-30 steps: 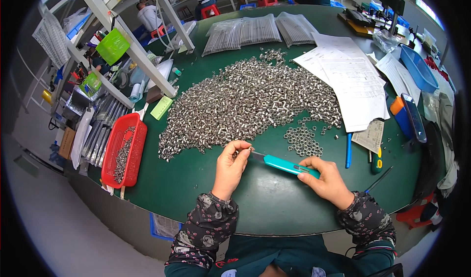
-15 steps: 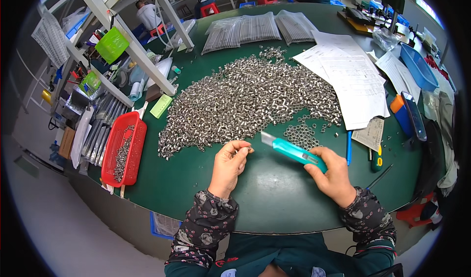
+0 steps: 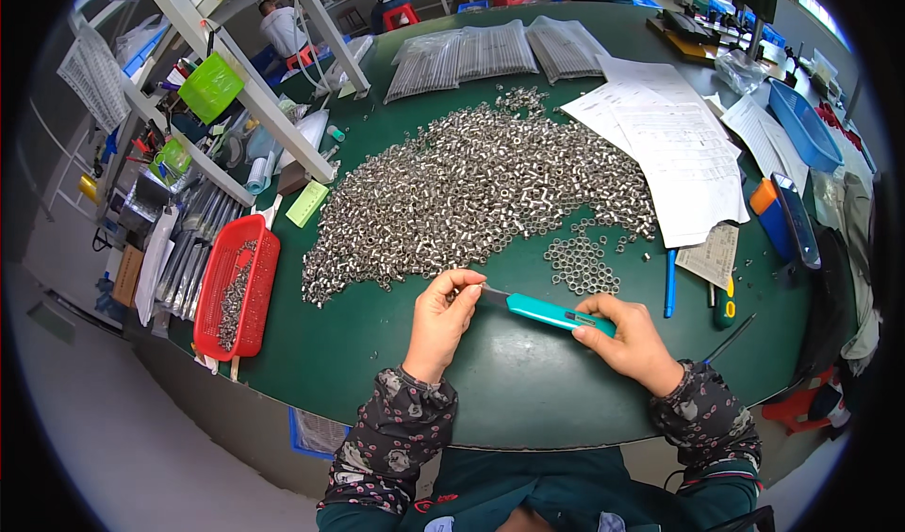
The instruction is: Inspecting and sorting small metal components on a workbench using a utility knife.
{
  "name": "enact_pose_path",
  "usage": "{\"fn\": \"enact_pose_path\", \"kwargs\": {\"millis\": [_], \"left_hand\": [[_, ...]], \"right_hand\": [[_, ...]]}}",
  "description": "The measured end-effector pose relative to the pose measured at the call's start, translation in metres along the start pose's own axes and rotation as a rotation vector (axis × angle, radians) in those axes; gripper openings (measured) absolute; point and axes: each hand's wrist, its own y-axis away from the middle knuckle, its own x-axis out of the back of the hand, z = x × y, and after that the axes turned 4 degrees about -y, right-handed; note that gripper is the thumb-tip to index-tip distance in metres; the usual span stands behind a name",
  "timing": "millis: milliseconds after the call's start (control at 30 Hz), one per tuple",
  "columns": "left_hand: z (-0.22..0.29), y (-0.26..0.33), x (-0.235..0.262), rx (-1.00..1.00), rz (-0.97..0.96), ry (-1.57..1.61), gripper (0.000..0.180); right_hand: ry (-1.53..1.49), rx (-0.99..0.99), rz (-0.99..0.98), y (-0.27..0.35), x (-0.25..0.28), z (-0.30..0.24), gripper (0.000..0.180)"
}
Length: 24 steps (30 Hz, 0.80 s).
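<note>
My left hand (image 3: 441, 320) pinches a small metal part between its fingertips just above the green table (image 3: 396, 362). My right hand (image 3: 630, 339) grips a teal utility knife (image 3: 551, 311) whose blade tip touches that part. A large heap of small silver metal nuts (image 3: 481, 188) spreads across the table beyond both hands. A smaller cluster of flat metal rings (image 3: 580, 263) lies just beyond my right hand.
A red basket (image 3: 236, 287) with metal parts sits at the left table edge. Paper sheets (image 3: 669, 146), a blue pen (image 3: 669, 282), a green-yellow screwdriver (image 3: 724, 308), a blue tray (image 3: 801, 122) and bagged rods (image 3: 490, 51) lie around. Shelving (image 3: 189, 89) stands left; people sit beyond.
The knife swung up and away from my left hand half a second ago, then came back down so its blade meets the pinched part again.
</note>
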Motion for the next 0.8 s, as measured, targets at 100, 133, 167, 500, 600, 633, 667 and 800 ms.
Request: {"fn": "enact_pose_path", "kwargs": {"millis": [100, 133, 167, 500, 600, 633, 667, 800], "left_hand": [[0.0, -0.001, 0.001, 0.071, -0.04, 0.118, 0.012], [0.0, -0.001, 0.002, 0.07, -0.04, 0.117, 0.012], [0.0, -0.001, 0.003, 0.132, -0.054, 0.213, 0.012], [0.0, -0.003, 0.004, 0.137, 0.002, 0.293, 0.011], [0.001, -0.003, 0.006, 0.134, 0.007, 0.291, 0.011], [0.001, -0.003, 0.005, 0.136, 0.009, 0.292, 0.011], [0.002, -0.004, 0.004, 0.141, 0.013, 0.298, 0.011], [0.004, -0.004, 0.004, 0.149, -0.035, 0.358, 0.012]], "right_hand": [[0.191, 0.207, 0.165, 0.002, -0.002, 0.002, 0.025], [0.191, 0.208, 0.166, 0.002, -0.003, 0.001, 0.025], [0.254, 0.276, 0.276, 0.001, -0.003, 0.0, 0.025], [0.662, 0.464, 0.292, -0.002, 0.005, -0.006, 0.028], [0.61, 0.447, 0.336, 0.0, 0.002, -0.006, 0.027], [0.543, 0.478, 0.437, 0.0, 0.004, -0.008, 0.028], [0.557, 0.516, 0.476, -0.001, 0.005, -0.007, 0.031], [0.623, 0.435, 0.258, 0.0, 0.003, -0.002, 0.029]]}}
